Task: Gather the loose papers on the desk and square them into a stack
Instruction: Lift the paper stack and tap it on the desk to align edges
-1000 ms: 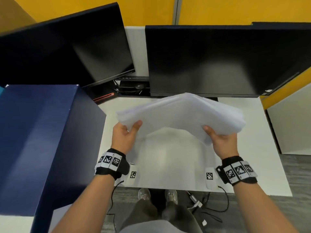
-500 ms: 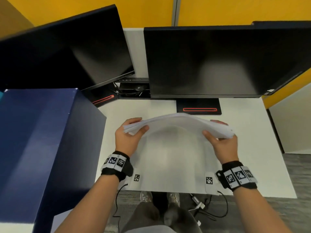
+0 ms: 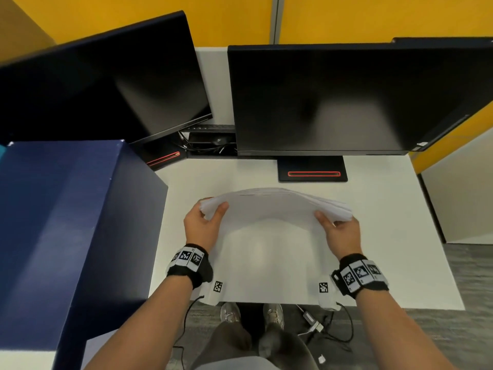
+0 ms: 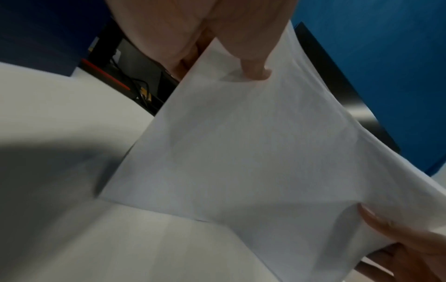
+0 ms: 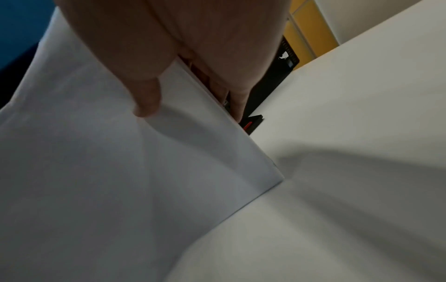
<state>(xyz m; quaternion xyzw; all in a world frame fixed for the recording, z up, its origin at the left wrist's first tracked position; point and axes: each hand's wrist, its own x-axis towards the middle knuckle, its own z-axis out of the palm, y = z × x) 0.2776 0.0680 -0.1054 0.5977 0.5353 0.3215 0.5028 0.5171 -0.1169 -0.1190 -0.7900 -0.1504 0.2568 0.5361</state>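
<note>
White desk [image 3: 378, 209] spans the middle of the scene. A tall dark blue box [image 3: 66, 222] stands at its left edge. Two dark monitors sit at the far side: left monitor [image 3: 101, 86] angled, right monitor [image 3: 333, 97] facing square on, its black base [image 3: 312, 169] with a red strip resting on the desk just beyond the papers.

Stack of papers [image 3: 274, 206] sits at desk centre, held upright on its long lower edge, which touches the desk surface in both wrist views. The stack bows upward in the middle; top edges are fanned, not flush, most visibly at the right end.

Left hand [image 3: 202, 225] clamps the left end of the stack: thumb on the near face, fingers wrapped behind. Left wrist view shows the thumb [image 4: 255, 70] pressing into the sheet.

Right hand [image 3: 341, 236] clamps the right end the same way, thumb [image 5: 147, 103] on the near face, fingers behind the stack edge.

Each wrist carries a black band with printed square markers.
</note>
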